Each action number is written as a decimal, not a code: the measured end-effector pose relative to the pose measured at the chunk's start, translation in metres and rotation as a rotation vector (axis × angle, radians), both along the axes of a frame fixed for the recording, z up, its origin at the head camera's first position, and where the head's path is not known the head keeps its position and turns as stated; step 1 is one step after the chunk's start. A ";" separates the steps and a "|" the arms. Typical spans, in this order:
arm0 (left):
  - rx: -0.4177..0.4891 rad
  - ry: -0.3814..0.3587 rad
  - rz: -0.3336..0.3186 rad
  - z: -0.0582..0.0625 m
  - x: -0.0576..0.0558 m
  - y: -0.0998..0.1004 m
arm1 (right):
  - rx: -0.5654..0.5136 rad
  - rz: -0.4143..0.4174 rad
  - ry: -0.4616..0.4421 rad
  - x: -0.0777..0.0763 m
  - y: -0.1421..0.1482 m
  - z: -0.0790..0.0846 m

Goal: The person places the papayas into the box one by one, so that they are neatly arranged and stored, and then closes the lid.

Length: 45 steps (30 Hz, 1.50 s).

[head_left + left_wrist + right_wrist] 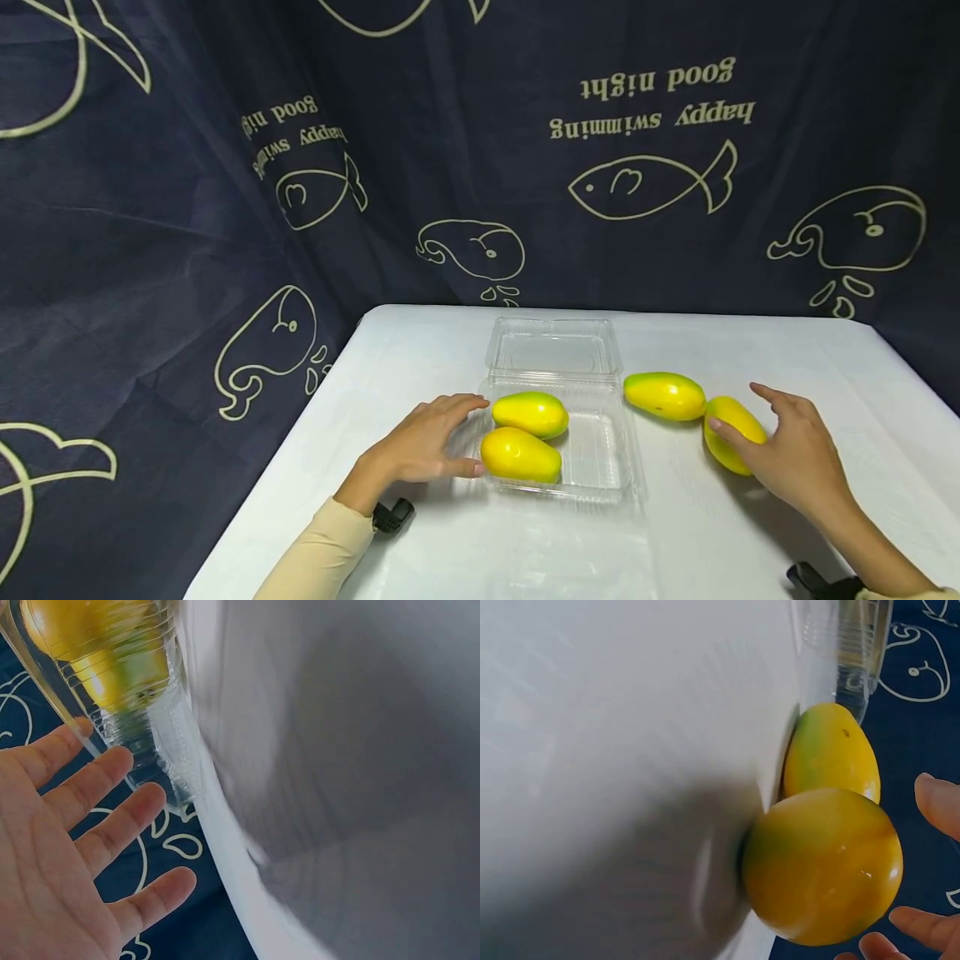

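A clear plastic clamshell box (606, 454) lies with its lid folded back. In its left part are two yellow-green mangoes, one farther (531, 414) and one nearer (520, 455). My left hand (423, 442) is at the box's left side, its fingers spread and holding nothing in the left wrist view. On the right, one mango (666, 396) lies beside the box, and another mango (738, 419) rests against its end. My right hand (802, 454) hovers around this last mango, thumb and fingers wide apart; a gap shows between them and the mango (821, 866) in the right wrist view.
A white cloth covers the table (787, 358). Behind and to the left hangs a dark blue curtain (480, 150) with fish and whale drawings. The box's lid (553, 346) lies flat towards the back. A dark wrist camera (393, 515) is strapped below the left hand.
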<state>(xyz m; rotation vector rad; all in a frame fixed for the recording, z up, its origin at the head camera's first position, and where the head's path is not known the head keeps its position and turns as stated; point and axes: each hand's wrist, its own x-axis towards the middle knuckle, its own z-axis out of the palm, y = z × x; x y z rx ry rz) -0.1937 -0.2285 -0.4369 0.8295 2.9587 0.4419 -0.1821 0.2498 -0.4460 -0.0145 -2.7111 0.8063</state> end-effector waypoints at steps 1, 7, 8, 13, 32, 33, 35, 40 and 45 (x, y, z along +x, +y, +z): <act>0.000 0.000 0.000 0.000 0.000 0.000 | 0.002 0.002 0.000 0.000 0.000 -0.001; -0.006 -0.001 -0.003 0.000 0.001 -0.001 | 0.010 0.021 -0.005 0.004 -0.004 -0.008; -0.007 -0.001 -0.004 0.000 0.002 -0.001 | 0.013 0.023 -0.007 0.004 -0.005 -0.009; 0.003 -0.005 0.002 -0.001 0.003 -0.002 | 0.024 0.028 -0.015 0.006 -0.006 -0.014; 0.006 0.005 0.005 -0.004 0.003 -0.002 | 0.002 0.055 0.000 0.012 -0.002 -0.020; 0.007 0.004 0.002 -0.004 0.003 -0.002 | -0.001 0.052 -0.006 0.012 -0.001 -0.020; 0.011 0.001 -0.004 -0.004 0.002 -0.002 | -0.006 0.046 -0.011 0.014 0.000 -0.021; 0.019 -0.003 -0.008 -0.004 0.002 -0.002 | -0.008 0.043 0.005 0.014 0.003 -0.022; 0.025 0.005 -0.007 -0.003 0.002 -0.001 | -0.024 0.029 -0.006 0.016 0.005 -0.022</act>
